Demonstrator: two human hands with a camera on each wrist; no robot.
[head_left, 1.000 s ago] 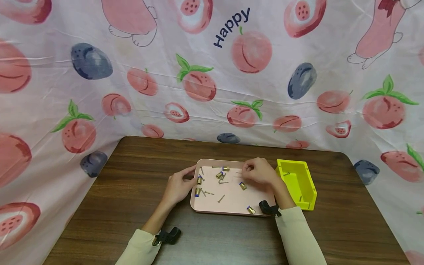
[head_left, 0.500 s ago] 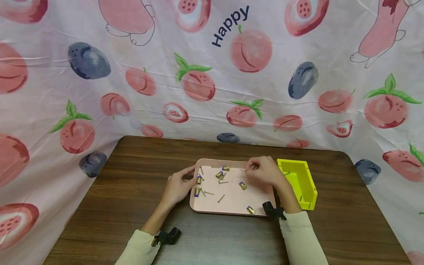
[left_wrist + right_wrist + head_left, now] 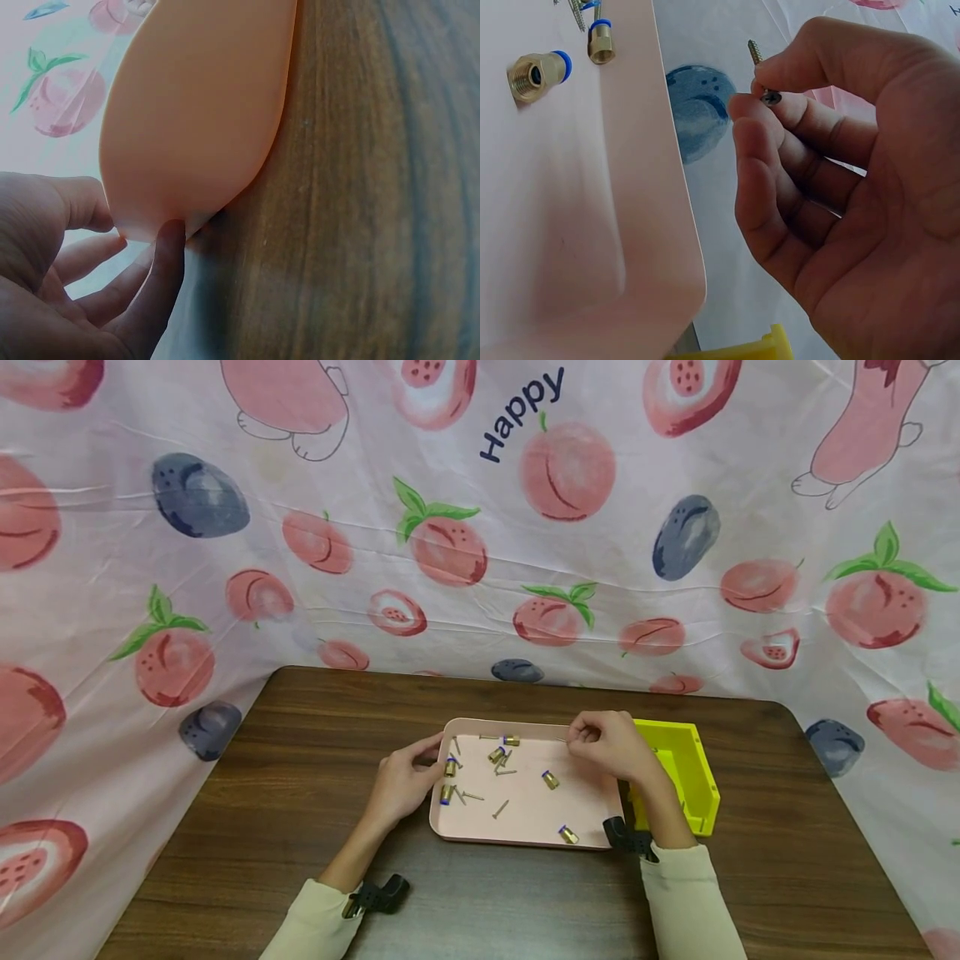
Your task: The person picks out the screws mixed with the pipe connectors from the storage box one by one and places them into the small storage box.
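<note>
Fruit-printed cloth (image 3: 450, 618) fills the upper frame in the head view, behind a dark wood-grain table (image 3: 315, 760). Near the middle of its top sits a pink tray (image 3: 525, 822) with six blue-collared brass fittings (image 3: 550, 780) and loose screws (image 3: 500, 810), mostly towards its left side. Just right of it stands a yellow bin (image 3: 703, 772), its left part covered by the right forearm (image 3: 667, 810); what lies inside is hard to make out. Each wrist wears a black camera mount (image 3: 381, 894), below cream sleeves (image 3: 318, 922).

At the tray's left end, the left hand (image 3: 405, 782) grips the rim, thumb and fingers slightly bent. Above its upper right corner, the right hand (image 3: 611, 747) pinches one screw (image 3: 771, 98) between thumb and forefinger, other fingers curled.
</note>
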